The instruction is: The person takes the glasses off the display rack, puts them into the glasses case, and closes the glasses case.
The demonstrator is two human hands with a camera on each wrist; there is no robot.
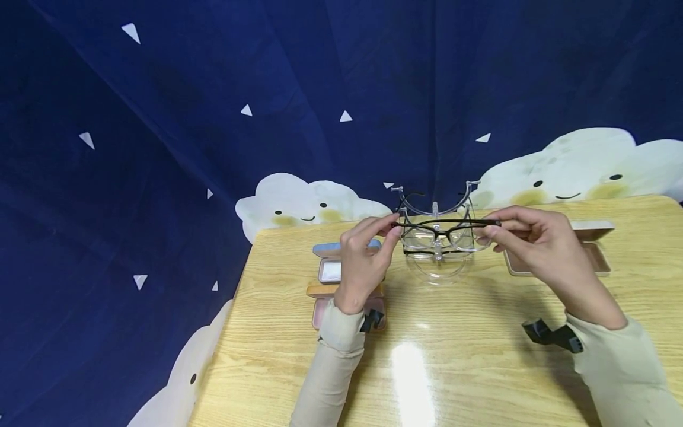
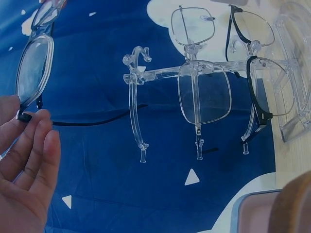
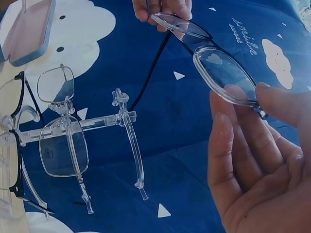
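Observation:
My left hand pinches one end of a pair of black-topped, clear-rimmed eyeglasses between thumb and fingers. The right hand holds the other end the same way. In the right wrist view the lenses span between both hands, with one dark temple arm extended. Beyond the held pair stands a clear plastic eyeglass display stand. On it sit thin metal-rimmed glasses and black half-rim glasses. From the head view, the held pair overlaps the stand, apart from its top arms in the left wrist view.
Left of the stand, an open blue glasses case holds something white. Nearer lies an open orange case, partly behind the left forearm. Another open case is behind the right hand. A dark blue curtain borders the wooden table.

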